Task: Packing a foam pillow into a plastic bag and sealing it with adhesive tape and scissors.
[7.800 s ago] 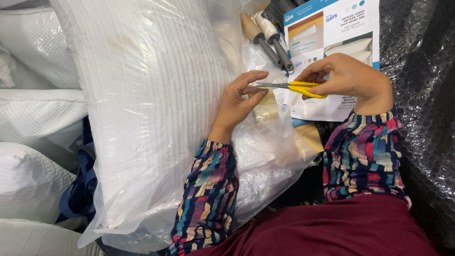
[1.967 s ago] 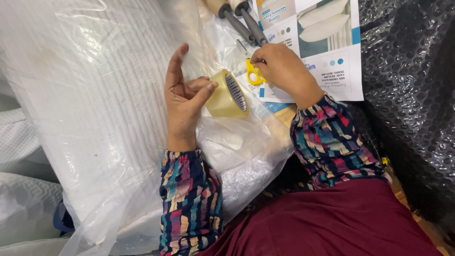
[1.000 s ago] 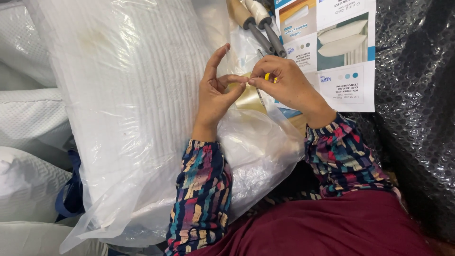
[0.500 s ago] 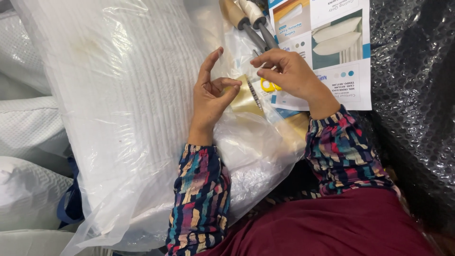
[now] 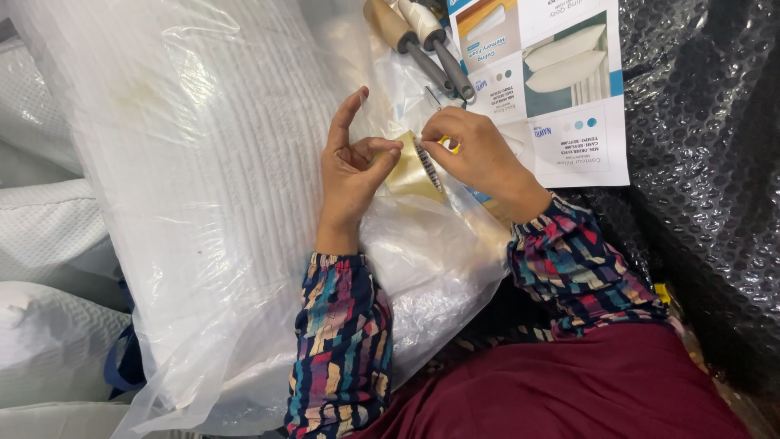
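We're mid tape pull: left hand (image 5: 351,167) grips the tape roll (image 5: 413,169), right hand (image 5: 475,154) pinches its end, scissors (image 5: 439,122) tucked underneath. Next calls for a steady draw over the bagged pillow (image 5: 203,187).

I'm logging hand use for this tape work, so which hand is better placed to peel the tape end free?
Probably the right hand: its fingertips already pinch at the edge of the tape roll, with the yellow scissors tucked in it. The left hand steadies the roll against the plastic-bagged pillow.
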